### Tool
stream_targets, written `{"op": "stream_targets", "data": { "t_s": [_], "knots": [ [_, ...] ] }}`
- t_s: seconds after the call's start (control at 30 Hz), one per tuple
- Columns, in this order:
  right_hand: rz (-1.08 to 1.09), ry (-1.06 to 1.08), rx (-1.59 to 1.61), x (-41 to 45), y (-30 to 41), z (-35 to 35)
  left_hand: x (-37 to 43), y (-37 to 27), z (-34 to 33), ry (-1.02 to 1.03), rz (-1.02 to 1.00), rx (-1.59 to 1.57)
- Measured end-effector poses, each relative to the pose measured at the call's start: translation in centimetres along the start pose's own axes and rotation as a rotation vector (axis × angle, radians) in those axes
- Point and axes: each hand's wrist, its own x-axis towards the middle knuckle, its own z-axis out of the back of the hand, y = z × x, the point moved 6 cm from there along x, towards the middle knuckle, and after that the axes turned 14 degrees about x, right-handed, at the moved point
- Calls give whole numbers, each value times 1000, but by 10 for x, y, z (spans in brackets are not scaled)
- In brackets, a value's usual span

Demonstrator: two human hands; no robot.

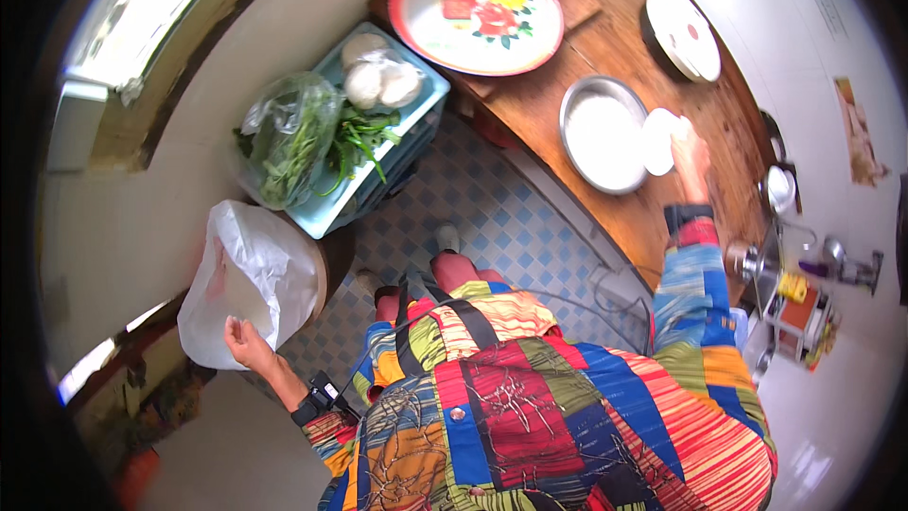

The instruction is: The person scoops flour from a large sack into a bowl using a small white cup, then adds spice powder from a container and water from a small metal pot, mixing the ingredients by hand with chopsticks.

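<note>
My right hand [690, 156] grips a white bowl [660, 142] at the right rim of a round metal basin [565, 121]. White contents [603, 135], fine like grain, fill much of the basin, which rests on the wooden countertop [670, 96]. My left hand [248, 346], fingers curled, is at the near side of a white plastic sack [252, 227]. The sack gapes, and pale contents [245, 298] show inside it. Whether my left fingers pinch the sack's edge cannot be told.
A light-blue crate [418, 110] bears bagged leafy greens [294, 149], green chillies [358, 149] and bagged white round items [383, 81]. A floral enamel tray [418, 21] and a white-lidded pot [684, 35] stand on the counter. A cable [596, 309] hangs near my right arm.
</note>
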Motion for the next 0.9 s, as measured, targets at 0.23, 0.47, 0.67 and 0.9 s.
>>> {"op": "stream_targets", "data": {
  "t_s": [0.23,0.47,0.67,0.9],
  "knots": [
    [191,-21,359,64,-74,-2,-24,-20,-21,120,207,-193],
    [-324,228,1336,32,-38,-35,-48,-1,12,221,275,-37],
    [-233,488,1390,-28,102,-32,-67,24,28,429,466,108],
    [188,1005,1297,-160,302,-62,-35,76,53,119,663,95]
  ]
}}
